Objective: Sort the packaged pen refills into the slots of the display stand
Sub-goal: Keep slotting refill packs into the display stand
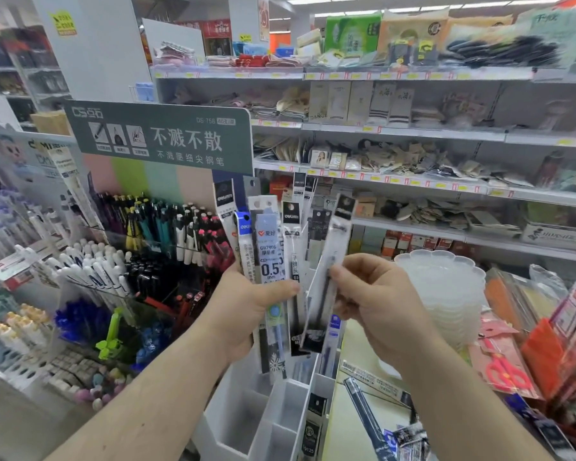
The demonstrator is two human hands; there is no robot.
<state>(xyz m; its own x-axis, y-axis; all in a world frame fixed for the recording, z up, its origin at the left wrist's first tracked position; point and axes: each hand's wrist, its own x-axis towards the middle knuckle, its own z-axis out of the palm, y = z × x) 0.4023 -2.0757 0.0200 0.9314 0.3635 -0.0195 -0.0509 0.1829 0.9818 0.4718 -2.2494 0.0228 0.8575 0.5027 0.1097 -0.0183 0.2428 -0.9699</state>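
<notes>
The sorting looks barely under way: the left hand (246, 311) grips a fanned bundle of clear plastic-packaged pen refills (270, 261), thumb clamped across their fronts, while the right hand (376, 301) pinches one dark-headed refill packet (333, 261) between thumb and fingertips, drawing it from the fan. Below them the white plastic slotted display stand (280, 414) shows mostly bare compartments, with only a few packets standing in its right-hand slots; more loose refill packets (373, 407) lie on the pale counter just beside it
</notes>
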